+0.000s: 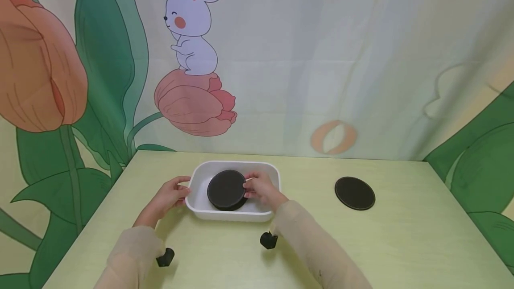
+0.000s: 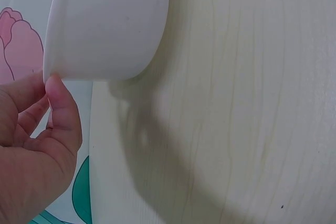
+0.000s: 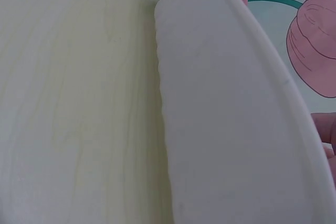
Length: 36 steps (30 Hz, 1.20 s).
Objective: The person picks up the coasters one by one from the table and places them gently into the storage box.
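Observation:
A white rectangular plastic basin [image 1: 229, 216] with rounded corners stands on the table. Inside it lies a stack of round black coasters [image 1: 226, 189], tilted a little, its lower edge showing under the top one. My left hand [image 1: 168, 195] pinches the basin's left rim between thumb and fingers; the left wrist view shows the thumb [image 2: 62, 103] pressed to the outer wall. Reaching over the right side, my right hand [image 1: 262, 187] grips the stack's right edge. In the right wrist view the basin wall hides most of that hand and all of the coasters.
One more round black coaster [image 1: 355, 193] with a stitched edge lies flat on the table, right of the basin. The pale wooden table [image 1: 409, 235] ends at a printed curtain [image 1: 281, 57] behind. Black wrist devices [image 1: 268, 240] sit under both sleeves.

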{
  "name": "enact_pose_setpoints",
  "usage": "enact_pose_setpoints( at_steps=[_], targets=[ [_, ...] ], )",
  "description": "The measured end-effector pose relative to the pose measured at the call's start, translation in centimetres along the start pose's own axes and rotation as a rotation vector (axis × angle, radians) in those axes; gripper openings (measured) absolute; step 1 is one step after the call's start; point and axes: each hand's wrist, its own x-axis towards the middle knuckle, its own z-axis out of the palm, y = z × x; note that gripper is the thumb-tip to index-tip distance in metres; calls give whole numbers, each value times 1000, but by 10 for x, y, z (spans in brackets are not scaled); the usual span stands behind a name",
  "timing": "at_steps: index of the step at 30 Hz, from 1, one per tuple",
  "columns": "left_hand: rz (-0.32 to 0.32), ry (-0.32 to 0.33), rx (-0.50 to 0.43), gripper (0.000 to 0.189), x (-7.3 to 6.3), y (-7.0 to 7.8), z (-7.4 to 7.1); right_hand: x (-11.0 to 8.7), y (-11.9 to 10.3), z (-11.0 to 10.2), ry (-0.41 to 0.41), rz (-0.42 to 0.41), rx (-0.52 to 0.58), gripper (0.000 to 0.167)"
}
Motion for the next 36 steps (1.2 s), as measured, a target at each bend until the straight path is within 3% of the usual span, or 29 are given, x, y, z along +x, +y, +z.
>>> enact_pose_setpoints(
  at_steps=[22, 36],
  targets=[
    [-35, 16, 2, 42, 2, 0, 1, 5, 6, 0, 95, 32, -99, 34],
    [-4, 5, 2, 43, -1, 2, 2, -5, 2, 0, 136, 19, -143, 33]
  ],
)
